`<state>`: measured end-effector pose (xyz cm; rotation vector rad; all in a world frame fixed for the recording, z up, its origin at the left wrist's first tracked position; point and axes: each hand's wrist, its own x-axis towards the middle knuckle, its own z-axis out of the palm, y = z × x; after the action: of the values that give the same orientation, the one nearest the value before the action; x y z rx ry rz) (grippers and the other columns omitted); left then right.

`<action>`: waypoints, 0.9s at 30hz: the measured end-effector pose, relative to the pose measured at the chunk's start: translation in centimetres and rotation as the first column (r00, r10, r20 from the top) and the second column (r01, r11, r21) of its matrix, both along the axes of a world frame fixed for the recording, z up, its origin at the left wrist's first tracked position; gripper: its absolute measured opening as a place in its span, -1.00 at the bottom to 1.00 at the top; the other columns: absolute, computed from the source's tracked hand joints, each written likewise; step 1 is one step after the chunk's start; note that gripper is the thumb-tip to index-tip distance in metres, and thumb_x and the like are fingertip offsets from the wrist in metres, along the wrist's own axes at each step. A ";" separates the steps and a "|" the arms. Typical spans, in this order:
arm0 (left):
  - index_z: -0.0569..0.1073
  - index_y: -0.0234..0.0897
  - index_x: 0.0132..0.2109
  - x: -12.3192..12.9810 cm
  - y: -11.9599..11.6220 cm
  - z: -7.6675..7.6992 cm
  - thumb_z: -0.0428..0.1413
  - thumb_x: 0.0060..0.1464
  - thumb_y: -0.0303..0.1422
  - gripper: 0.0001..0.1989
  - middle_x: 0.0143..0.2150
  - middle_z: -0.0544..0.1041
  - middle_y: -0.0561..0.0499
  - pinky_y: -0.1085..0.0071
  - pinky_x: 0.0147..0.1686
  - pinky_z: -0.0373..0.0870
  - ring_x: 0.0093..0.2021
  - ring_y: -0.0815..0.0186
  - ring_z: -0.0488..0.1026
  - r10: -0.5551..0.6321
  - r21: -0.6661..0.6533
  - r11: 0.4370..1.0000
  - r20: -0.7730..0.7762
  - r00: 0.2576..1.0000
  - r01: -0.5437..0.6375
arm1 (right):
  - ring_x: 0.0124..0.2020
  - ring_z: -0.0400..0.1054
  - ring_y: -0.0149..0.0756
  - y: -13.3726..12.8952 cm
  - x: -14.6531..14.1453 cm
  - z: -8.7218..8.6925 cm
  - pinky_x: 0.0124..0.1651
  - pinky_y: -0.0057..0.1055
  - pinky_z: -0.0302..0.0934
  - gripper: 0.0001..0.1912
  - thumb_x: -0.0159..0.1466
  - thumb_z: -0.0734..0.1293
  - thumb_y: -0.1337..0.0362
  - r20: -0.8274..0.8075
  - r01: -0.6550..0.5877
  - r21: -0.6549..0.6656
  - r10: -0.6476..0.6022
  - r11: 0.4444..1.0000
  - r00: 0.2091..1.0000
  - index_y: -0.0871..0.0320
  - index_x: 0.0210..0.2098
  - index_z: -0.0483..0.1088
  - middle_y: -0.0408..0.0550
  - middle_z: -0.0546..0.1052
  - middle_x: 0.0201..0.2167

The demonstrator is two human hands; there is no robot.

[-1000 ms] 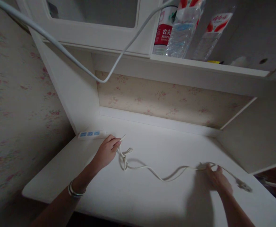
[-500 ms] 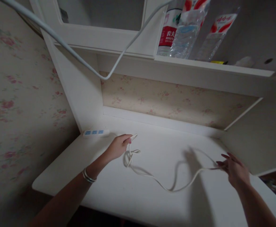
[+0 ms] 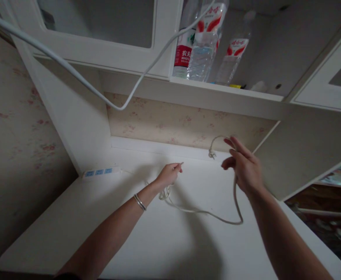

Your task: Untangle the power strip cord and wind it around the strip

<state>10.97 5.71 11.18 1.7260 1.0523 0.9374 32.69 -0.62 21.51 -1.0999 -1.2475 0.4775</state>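
A cream power cord [image 3: 199,211] winds across the white desk top between my two hands. My left hand [image 3: 169,174] is closed on a bunched part of it, with a small end poking past the fingertips and a tangled loop hanging just below. Raised over the right side, my right hand [image 3: 244,165] has the cord running through its curled fingers. From there the cord's plug [image 3: 212,154] dangles, prongs down, in front of the back ledge. A white power strip [image 3: 100,173] with blue sockets lies at the desk's left rear, a thin cord leaving its right end.
A thick grey-white cable [image 3: 79,76] hangs in a bend across the upper left, close to the camera. Several plastic bottles [image 3: 202,58] stand on the open shelf above. Cabinet panels [image 3: 313,147] and a flowered wall [image 3: 39,136] border the desk [image 3: 147,241].
My right hand has come up and inward to the left, bringing the cord's plug end into sight. My left hand still grips the bunched cord. The view has shifted rightward.
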 end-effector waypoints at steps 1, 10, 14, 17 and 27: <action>0.43 -0.36 -0.28 0.2 -0.3 0.0 -0.21 0.17 0.03 -0.45 -0.49 0.35 0.06 0.51 -0.59 0.04 -0.57 0.45 0.15 -0.035 -0.082 0.996 0.060 0.998 0.040 | -0.63 0.30 -0.58 0.4 -1.5 -0.1 -0.56 -0.46 0.26 -0.48 0.23 0.25 0.14 0.029 -0.039 -0.022 0.039 0.999 0.999 -0.02 0.19 0.25 0.06 0.28 0.22; 0.33 -0.30 -0.45 -2.3 -1.6 0.5 -0.20 -0.03 0.30 -0.31 -0.58 0.23 0.11 0.50 -0.62 -0.07 -0.60 0.46 0.12 -0.006 -0.422 0.870 0.509 0.861 0.255 | -0.51 0.37 -0.42 2.1 -12.8 -7.3 -0.40 -0.42 0.32 -0.55 0.33 0.11 0.16 0.268 -0.292 -0.315 0.380 0.903 0.885 0.04 0.18 0.26 -0.04 0.53 -0.12; 0.31 -0.31 -0.43 -3.6 -1.8 0.4 0.01 -0.05 0.20 -0.42 -0.55 0.25 0.13 0.51 -0.57 0.01 -0.57 0.48 0.15 0.096 -0.446 0.882 0.491 0.866 0.155 | -0.38 0.41 -0.35 1.3 -14.4 -8.8 -0.27 -0.39 0.32 -0.63 0.34 0.12 0.17 0.292 -0.329 -0.281 0.407 0.902 0.866 0.04 0.03 0.41 -0.10 0.53 -0.26; 0.28 -0.30 -0.48 -4.1 -2.1 0.4 -0.01 -0.01 0.17 -0.44 -0.61 0.16 0.17 0.51 -0.57 0.02 -0.61 0.50 0.08 -0.007 -0.401 0.884 0.500 0.866 0.239 | -0.39 0.41 -0.34 0.4 -14.3 -9.0 -0.28 -0.35 0.35 -0.58 0.33 0.14 0.10 0.069 -0.411 -0.307 0.450 0.859 0.890 0.04 0.11 0.34 -0.10 0.54 -0.27; 0.52 -0.34 -0.21 -5.6 -1.6 0.4 0.07 -0.03 -0.19 -0.67 -0.41 0.42 0.05 0.53 -0.65 -0.14 -0.62 0.55 0.09 -0.011 -0.372 0.911 0.404 0.915 0.175 | -0.11 0.36 -0.18 0.9 -11.0 -15.1 -0.21 -0.29 0.32 -0.36 0.11 0.35 -0.01 -0.096 0.031 -0.267 -0.059 0.963 0.994 0.09 0.13 0.26 0.11 0.34 0.12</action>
<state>5.37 4.08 11.53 1.1723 0.8133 0.8858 21.72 0.26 6.39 -1.3095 -1.0860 0.6729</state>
